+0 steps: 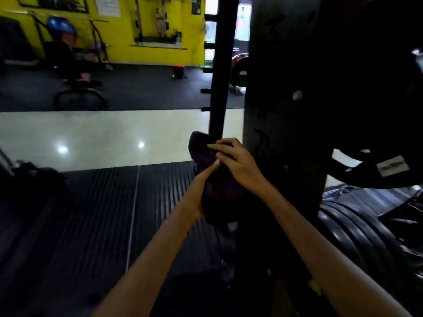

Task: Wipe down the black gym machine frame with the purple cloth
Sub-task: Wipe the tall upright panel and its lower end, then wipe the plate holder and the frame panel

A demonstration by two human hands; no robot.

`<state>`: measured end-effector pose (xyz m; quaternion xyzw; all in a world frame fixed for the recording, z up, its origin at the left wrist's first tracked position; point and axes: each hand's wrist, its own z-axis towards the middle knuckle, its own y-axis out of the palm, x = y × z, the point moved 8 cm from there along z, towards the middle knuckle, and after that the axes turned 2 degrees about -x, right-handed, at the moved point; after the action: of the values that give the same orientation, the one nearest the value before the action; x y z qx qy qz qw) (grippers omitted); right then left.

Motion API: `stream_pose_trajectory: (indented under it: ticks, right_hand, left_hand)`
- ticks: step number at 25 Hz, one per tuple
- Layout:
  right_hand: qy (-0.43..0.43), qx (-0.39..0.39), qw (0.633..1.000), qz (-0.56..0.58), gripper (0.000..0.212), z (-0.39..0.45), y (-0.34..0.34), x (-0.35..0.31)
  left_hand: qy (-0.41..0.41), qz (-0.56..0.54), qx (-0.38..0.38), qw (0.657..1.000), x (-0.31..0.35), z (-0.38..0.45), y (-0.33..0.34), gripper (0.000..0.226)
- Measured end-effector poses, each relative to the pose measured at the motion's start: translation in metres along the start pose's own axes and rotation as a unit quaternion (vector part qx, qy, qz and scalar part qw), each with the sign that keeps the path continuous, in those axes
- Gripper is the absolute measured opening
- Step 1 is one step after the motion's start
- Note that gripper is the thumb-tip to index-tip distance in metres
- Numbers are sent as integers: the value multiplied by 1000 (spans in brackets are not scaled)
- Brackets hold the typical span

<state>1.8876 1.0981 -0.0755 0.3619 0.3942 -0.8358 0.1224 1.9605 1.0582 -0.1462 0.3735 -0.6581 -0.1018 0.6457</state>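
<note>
Purple cloth (206, 152), bunched, held between both hands directly in front of the narrow pegged upright (220, 72) of the black gym machine frame, at its lower end. Right hand (238, 165) over the cloth from the right of that upright, fingers curled and gripping the fabric, index finger extended across its top. Left hand (201, 186) below and just left of the upright's foot, mostly hidden behind the cloth; one straight finger pressed against the fabric, remaining fingers out of sight, so grip cannot be told. Cloth tail hanging down between the forearms.

Broad black frame column (283, 110) just right of the pegged upright, partly behind the right hand. Large black weight plate (375, 110) further right of the upright, with a small white label near its lower rim. Stack of black plates (366, 239) low and right of the upright. Ribbed black floor mat (91, 213) left of the upright, glossy pale floor strip (103, 136) behind it. Yellow wall (119, 30) far beyond the upright. Small dark bin with orange top (179, 70) on the far floor, left of the upright; contents not discernible.
</note>
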Motion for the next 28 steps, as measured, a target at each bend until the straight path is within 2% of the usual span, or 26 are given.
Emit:
stream_pose_trajectory:
  ticks: [2,3,4,5,6,7,8,10,13,16,21,23,25,28]
  right_hand:
    - [80,16,990,115,31,-9,27,16]
    - [132,17,985,112,31,-15,41,30]
    - [201,-23,972,120,38,-24,64,43]
    - [281,-92,944,145,53,-38,92,55]
    - [355,-165,899,194,61,-55,122,62]
    - [403,-223,854,242,54,-71,146,61]
    - [422,-257,824,276,39,-81,165,53]
    - [413,-295,808,298,24,-87,197,44]
    - [373,-324,823,280,26,-83,245,20]
    - [352,-367,822,258,23,-79,301,-15]
    - [334,-402,814,254,25,-75,404,-82]
    - [340,-428,792,270,36,-82,452,-124]
    - [344,-462,760,301,52,-94,503,-166]
    - [335,-519,720,316,52,-109,566,-225]
  left_hand:
    - [-32,-10,63,997,-15,-26,-50,34]
    - [-47,-20,90,995,-22,-39,-71,35]
    - [-56,-25,120,991,-27,-52,-92,33]
    - [-63,-24,148,987,-32,-63,-112,28]
    - [-71,-25,170,983,-36,-75,-127,25]
    - [-79,-25,189,979,-39,-86,-141,26]
    - [-87,-24,204,975,-42,-96,-154,29]
    - [-95,-19,234,967,-45,-115,-180,38]
    - [-91,-33,281,955,-39,-147,-219,49]
    - [-70,-62,322,942,-26,-184,-262,56]
    - [-16,-87,379,921,17,-264,-337,40]
    - [28,-108,404,908,42,-306,-369,26]
    - [70,-130,433,889,64,-349,-402,24]
    - [115,-148,479,858,87,-411,-446,27]
